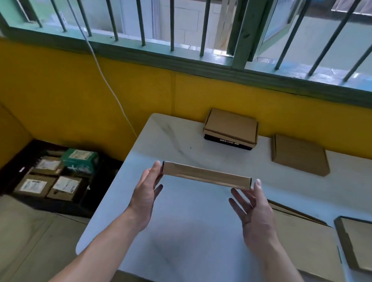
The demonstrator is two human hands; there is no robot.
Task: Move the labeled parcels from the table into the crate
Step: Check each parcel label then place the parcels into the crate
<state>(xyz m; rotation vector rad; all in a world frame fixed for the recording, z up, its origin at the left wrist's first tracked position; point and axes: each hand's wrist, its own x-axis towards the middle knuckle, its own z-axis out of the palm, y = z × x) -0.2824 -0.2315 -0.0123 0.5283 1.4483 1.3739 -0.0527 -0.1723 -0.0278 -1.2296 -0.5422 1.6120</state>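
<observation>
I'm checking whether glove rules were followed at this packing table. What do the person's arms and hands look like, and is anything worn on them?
Both forearms are bare as far as the picture reaches, and no sleeves are in view. The left hand and right hand wear no gloves. No ring, watch or wristband shows on either.

1. I see the left hand point(145, 195) and right hand point(253, 210) holding a flat brown parcel point(205, 178) by its ends, edge-on, above the white worktop point(184, 229).
2. On the floor to the left, a dark crate point(11, 171) holds labelled parcels point(33, 184) and a green box point(81, 160).
3. Other brown boxes point(230, 127) lie on the worktop, far and right.
</observation>
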